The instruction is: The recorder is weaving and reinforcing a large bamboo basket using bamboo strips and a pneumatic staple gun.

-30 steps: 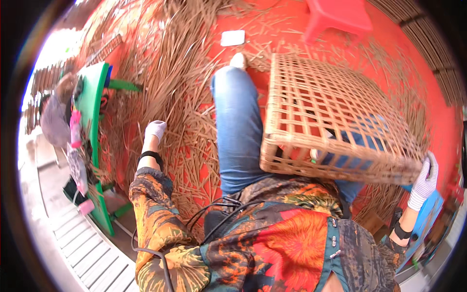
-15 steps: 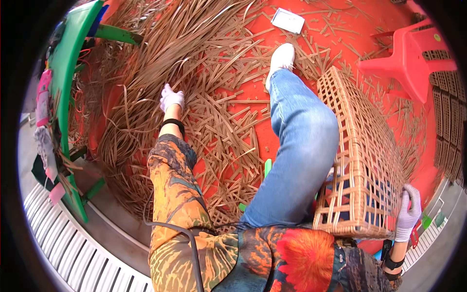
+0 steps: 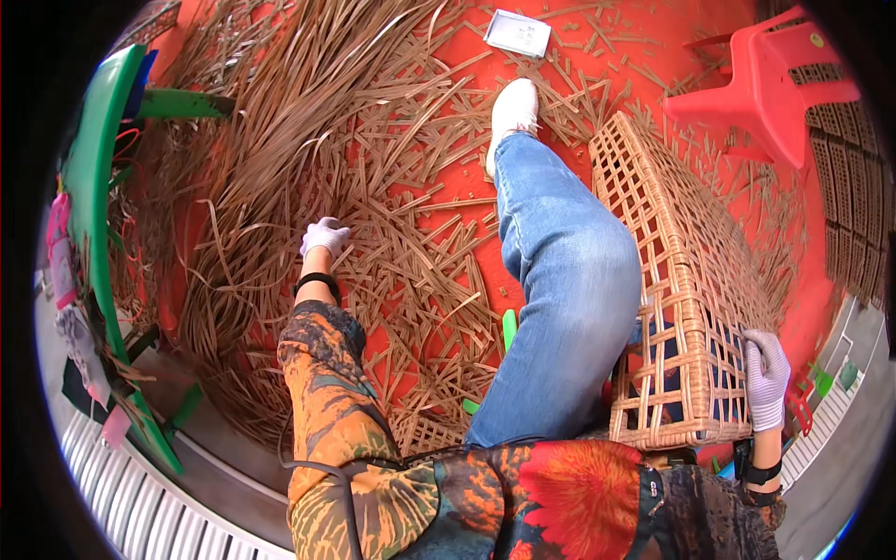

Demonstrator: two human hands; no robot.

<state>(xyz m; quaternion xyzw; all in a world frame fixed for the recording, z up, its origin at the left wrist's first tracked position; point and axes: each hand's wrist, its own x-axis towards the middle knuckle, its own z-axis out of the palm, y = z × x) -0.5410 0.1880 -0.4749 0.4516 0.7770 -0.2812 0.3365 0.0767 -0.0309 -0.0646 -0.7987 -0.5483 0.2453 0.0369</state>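
Note:
My left hand (image 3: 324, 236), in a whitish glove, is low over loose brown strips (image 3: 401, 233) scattered on the red floor. Its fingers look curled in, and whatever they hold is hidden. A light brown open-weave basket (image 3: 686, 308) lies tilted on its side against my right leg. At the basket's near right edge is my right hand (image 3: 766, 369), in a striped pale glove, with its fingers closed on the woven side.
Long strips (image 3: 289, 121) are heaped at the far left beside a green plastic stool or table (image 3: 98, 187). A red plastic chair (image 3: 761, 89) stands far right, near stacked woven panels (image 3: 849, 187). A small white tray-like box (image 3: 518, 34) lies beyond my white shoe (image 3: 514, 107).
My left hand has drawn back toward me across the strips, its fingers going from spread to curled. My right hand stays at the basket. The whole view has shifted slightly.

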